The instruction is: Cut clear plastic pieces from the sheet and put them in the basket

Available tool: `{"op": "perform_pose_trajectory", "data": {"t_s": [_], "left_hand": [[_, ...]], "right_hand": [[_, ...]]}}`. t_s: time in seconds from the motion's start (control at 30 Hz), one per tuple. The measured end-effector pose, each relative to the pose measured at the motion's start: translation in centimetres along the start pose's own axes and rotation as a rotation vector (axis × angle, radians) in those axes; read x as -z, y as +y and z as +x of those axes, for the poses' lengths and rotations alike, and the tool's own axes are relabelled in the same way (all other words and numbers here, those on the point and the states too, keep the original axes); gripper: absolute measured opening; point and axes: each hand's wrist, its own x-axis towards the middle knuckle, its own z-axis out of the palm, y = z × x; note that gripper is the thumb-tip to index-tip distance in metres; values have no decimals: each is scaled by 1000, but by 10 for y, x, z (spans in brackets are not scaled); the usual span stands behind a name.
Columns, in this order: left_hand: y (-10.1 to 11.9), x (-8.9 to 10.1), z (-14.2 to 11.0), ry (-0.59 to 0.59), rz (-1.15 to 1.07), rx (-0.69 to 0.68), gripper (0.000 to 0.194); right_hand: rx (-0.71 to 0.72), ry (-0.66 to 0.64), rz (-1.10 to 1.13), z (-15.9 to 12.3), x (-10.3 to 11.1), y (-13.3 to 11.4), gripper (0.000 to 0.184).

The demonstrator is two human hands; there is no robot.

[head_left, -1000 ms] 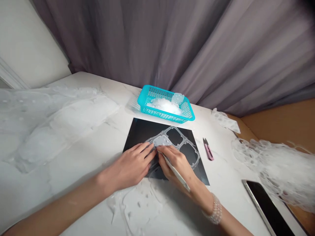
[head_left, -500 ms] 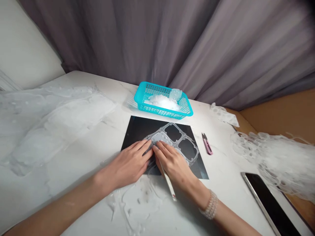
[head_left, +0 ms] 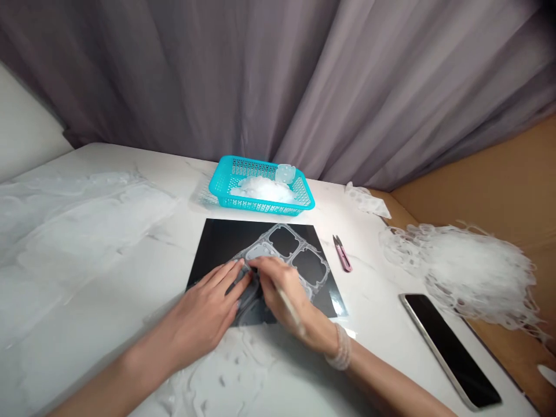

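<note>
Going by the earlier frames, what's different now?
The right hand has turned, keeping its grip on the tool: the tool's rear end, which poked out toward the wearer half a second ago, lies back against the hand near the wrist. The view swung right, so everything appears farther left. Nothing was let go. The left hand, mat, basket, snips and phone stayed put.

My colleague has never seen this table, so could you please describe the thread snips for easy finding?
On the white marbled table, find the black mat. Just past its right edge lie the thread snips, blades pointing toward the curtain. Unlike the smartphone nearer the camera, they have pink handles.
</note>
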Motion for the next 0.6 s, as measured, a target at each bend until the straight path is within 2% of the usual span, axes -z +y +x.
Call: {"op": "perform_pose_trajectory", "data": {"t_s": [0.1,0.23,0.3,0.37,0.4,0.47,0.53,0.6], "left_hand": [[1,1,1,-16,-10,-2,50],[3,3,2,-35,1,9,47],[1,5,2,-31,2,11,43],[-1,8,3,-14,-25,8,40],[-2,11,5,-7,-56,16,39],[-1,19,14,-15,-144,43,36],[4,28,28,-36,-234,107,30],[10,37,47,-33,-331,221,29]], "right_hand": [[-324,224,406,1,37,27,21],[-510,647,556,-13,133,89,13],[-564,850,600,-26,179,111,17],[-600,970,642,-40,204,118,24],[-611,1000,665,-45,207,116,26],[-628,990,718,-51,196,100,22],[-630,871,796,-48,170,74,25],[-582,667,915,-38,144,47,26]]}}
